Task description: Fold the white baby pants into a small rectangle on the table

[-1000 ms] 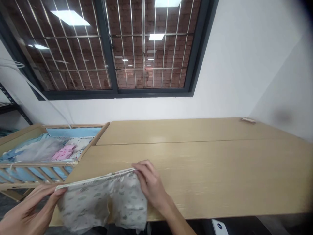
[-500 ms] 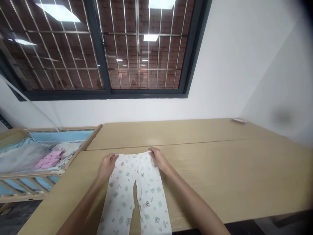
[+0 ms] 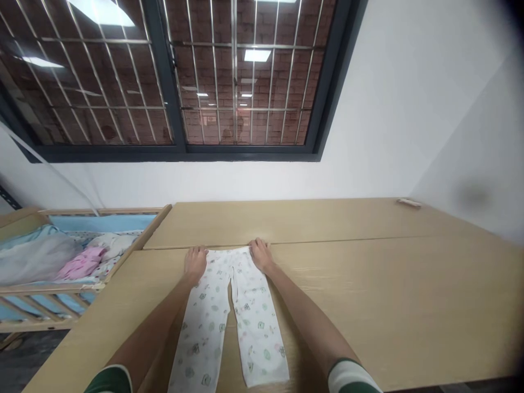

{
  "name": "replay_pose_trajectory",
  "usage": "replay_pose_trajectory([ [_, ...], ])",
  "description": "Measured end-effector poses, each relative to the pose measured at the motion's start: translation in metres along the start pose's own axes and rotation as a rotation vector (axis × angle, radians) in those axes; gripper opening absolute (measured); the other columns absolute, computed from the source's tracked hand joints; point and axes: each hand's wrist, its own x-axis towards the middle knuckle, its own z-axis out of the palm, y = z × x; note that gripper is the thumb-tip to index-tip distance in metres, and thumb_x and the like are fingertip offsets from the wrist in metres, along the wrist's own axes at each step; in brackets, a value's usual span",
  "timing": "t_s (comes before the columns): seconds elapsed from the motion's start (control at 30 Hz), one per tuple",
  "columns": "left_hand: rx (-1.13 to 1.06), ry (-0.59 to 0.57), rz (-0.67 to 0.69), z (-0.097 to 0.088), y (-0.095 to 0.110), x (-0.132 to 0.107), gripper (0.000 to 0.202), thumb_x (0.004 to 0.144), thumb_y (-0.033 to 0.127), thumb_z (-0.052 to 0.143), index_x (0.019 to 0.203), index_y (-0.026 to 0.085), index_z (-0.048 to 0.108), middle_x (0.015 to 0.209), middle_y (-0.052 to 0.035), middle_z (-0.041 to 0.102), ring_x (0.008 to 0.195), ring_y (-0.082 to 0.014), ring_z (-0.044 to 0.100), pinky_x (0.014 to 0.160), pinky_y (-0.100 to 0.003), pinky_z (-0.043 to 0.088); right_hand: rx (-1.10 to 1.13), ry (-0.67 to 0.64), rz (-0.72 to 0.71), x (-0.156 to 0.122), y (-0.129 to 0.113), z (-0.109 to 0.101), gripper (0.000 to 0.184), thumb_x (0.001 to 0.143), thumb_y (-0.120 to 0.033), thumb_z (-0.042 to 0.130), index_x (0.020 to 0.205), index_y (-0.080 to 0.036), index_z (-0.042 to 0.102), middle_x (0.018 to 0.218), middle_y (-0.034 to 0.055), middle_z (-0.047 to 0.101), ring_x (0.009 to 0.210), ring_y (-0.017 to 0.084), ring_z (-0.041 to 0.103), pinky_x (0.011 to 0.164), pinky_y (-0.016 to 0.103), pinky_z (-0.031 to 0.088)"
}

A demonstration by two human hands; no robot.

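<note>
Pale wood-grain boards form a long, light-brown tabletop [image 3: 368,295] across the middle and lower right of the frame, set against a white wall [image 3: 393,109] beneath a dark-framed window [image 3: 245,153] with metal bars at the top. Across the tabletop, at lower centre, lies a pair of small white cloth trousers [image 3: 251,311] printed with green and grey figures, its waistband just short of the seam between the boards. One trouser leg runs down to the bottom edge of the frame, while the hem of the other shows slightly higher, to its right.

Two bare forearms reach up from the bottom corners, angled inward, green-and-white sleeve cuffs [image 3: 352,376] circling them low in the frame. At the waistband's left corner, the person's left hand [image 3: 196,266] rests with its back up, fingers bent and close together. At the opposite corner, the right hand [image 3: 260,255] sits slightly higher, knuckles up and fingers curved down over the edge. Both touch the cloth; whether the fingertips pinch it or only press it flat cannot be told.

At left, a wooden crib [image 3: 45,323] with a light-blue lining adjoins the tabletop, holding a crumpled pink cloth [image 3: 82,263] and whitish bedding [image 3: 39,259]. One small pale object [image 3: 409,202] lies at the tabletop's far edge, right of centre.
</note>
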Motion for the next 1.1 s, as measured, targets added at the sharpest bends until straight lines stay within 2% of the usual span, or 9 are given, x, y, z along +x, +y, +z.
replay_pose_trajectory([
  [0.23, 0.032, -0.061, 0.005, -0.023, 0.016, 0.01, 0.031, 0.102, 0.023, 0.036, 0.11, 0.012, 0.065, 0.11, -0.0165, 0.066, 0.11, -0.0279, 0.056, 0.096, -0.037, 0.04, 0.033, -0.019, 0.049, 0.012, 0.011, 0.002, 0.024, 0.103, -0.021, 0.043, 0.119, -0.019, 0.06, 0.122, 0.0121, 0.06, 0.116, 0.024, 0.049, 0.096, 0.037, 0.029],
  [0.37, 0.013, -0.056, 0.011, -0.051, 0.043, -0.003, 0.034, 0.101, 0.025, 0.038, 0.123, 0.01, 0.059, 0.124, -0.0219, 0.06, 0.118, -0.0326, 0.052, 0.1, -0.044, 0.038, 0.075, -0.011, 0.082, 0.012, 0.014, 0.003, 0.026, 0.104, -0.024, 0.043, 0.122, -0.019, 0.06, 0.123, 0.0117, 0.062, 0.118, 0.024, 0.05, 0.097, 0.037, 0.029],
  [0.43, -0.011, -0.072, 0.069, -0.064, 0.067, -0.025, 0.036, 0.101, 0.025, 0.038, 0.129, 0.01, 0.056, 0.13, -0.0225, 0.057, 0.123, -0.0331, 0.051, 0.102, -0.046, 0.036, 0.097, -0.009, 0.093, 0.013, 0.015, 0.003, 0.027, 0.103, -0.024, 0.043, 0.122, -0.019, 0.062, 0.123, 0.0118, 0.062, 0.118, 0.024, 0.05, 0.097, 0.037, 0.029],
  [0.5, -0.054, -0.141, 0.19, -0.073, 0.097, -0.062, 0.032, 0.101, 0.029, 0.042, 0.121, 0.014, 0.061, 0.124, -0.0177, 0.063, 0.118, -0.0299, 0.055, 0.101, -0.042, 0.039, 0.118, -0.009, 0.1, 0.014, 0.016, 0.003, 0.027, 0.103, -0.024, 0.044, 0.12, -0.019, 0.063, 0.123, 0.0119, 0.063, 0.118, 0.024, 0.05, 0.098, 0.038, 0.028],
  [0.6, -0.15, -0.323, 0.388, -0.077, 0.144, -0.132, 0.034, 0.097, 0.049, 0.05, 0.093, 0.021, 0.07, 0.087, -0.0067, 0.071, 0.086, -0.0234, 0.066, 0.086, -0.035, 0.047, 0.142, -0.008, 0.105, 0.016, 0.016, 0.004, 0.027, 0.102, -0.026, 0.044, 0.118, -0.019, 0.065, 0.122, 0.012, 0.064, 0.118, 0.024, 0.051, 0.1, 0.039, 0.028],
  [0.67, -0.212, -0.532, 0.492, -0.076, 0.171, -0.174, 0.05, 0.094, 0.061, 0.046, 0.086, 0.018, 0.071, 0.077, -0.011, 0.07, 0.075, -0.0275, 0.067, 0.077, -0.04, 0.049, 0.151, -0.007, 0.108, 0.016, 0.016, 0.005, 0.028, 0.102, -0.028, 0.043, 0.118, -0.019, 0.065, 0.121, 0.0118, 0.064, 0.117, 0.024, 0.051, 0.101, 0.04, 0.027],
  [0.77, -0.139, -0.651, 0.476, -0.075, 0.196, -0.21, 0.058, 0.089, 0.064, 0.048, 0.089, 0.013, 0.074, 0.084, -0.0214, 0.072, 0.081, -0.0379, 0.069, 0.073, -0.047, 0.05, 0.161, -0.005, 0.111, 0.015, 0.016, 0.005, 0.029, 0.102, -0.031, 0.044, 0.118, -0.02, 0.065, 0.12, 0.0115, 0.063, 0.118, 0.025, 0.051, 0.103, 0.042, 0.026],
  [0.9, -0.115, -0.677, 0.44, -0.077, 0.204, -0.213, 0.044, 0.089, 0.046, 0.047, 0.096, 0.012, 0.075, 0.09, -0.0225, 0.073, 0.087, -0.0368, 0.07, 0.074, -0.045, 0.051, 0.182, 0.002, 0.12, 0.013, 0.014, 0.004, 0.026, 0.1, -0.03, 0.046, 0.116, -0.019, 0.064, 0.118, 0.0114, 0.065, 0.117, 0.025, 0.052, 0.104, 0.042, 0.025],
  [1.1, -0.287, -0.648, 0.431, -0.081, 0.181, -0.208, 0.025, 0.086, 0.03, 0.051, 0.079, 0.018, 0.073, 0.083, -0.0139, 0.075, 0.08, -0.0283, 0.071, 0.073, -0.036, 0.048, 0.264, -0.001, 0.161, 0.013, 0.009, -0.002, 0.019, 0.097, -0.025, 0.049, 0.107, -0.018, 0.063, 0.115, 0.01, 0.067, 0.114, 0.024, 0.054, 0.103, 0.041, 0.029],
])
